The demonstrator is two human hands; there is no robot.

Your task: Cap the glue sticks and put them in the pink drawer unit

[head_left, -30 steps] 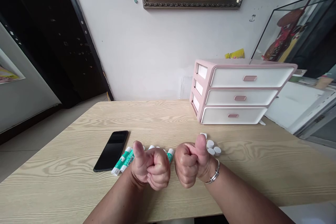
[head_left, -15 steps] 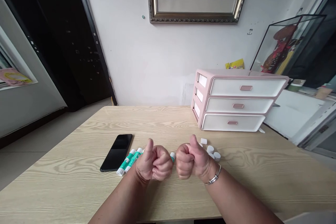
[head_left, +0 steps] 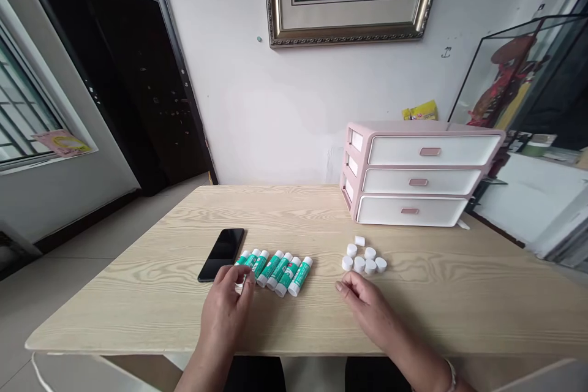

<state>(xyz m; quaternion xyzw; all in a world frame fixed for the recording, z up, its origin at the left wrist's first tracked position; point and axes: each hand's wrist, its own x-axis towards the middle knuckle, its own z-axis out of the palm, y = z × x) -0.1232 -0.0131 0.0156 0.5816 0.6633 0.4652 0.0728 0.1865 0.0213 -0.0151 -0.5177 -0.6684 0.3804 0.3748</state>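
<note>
As my left hand (head_left: 225,300) sat at the near end of the phone (head_left: 223,252), over the leftmost green-and-white tubes (head_left: 278,271), my right hand (head_left: 367,306) sat well right of it, by the white caps (head_left: 359,264).
Tubes: slanted row, just right of phone. Left hand bent inward; couldn't tell if it gripped a tube. Right hand loosely curled, nothing visible in it. Tubes looked light, stiff, smooth, likely to roll; mid-barrel seemed the best hold. White caps, well right of phone, looked light and hard, best pinched by the sides.
</note>
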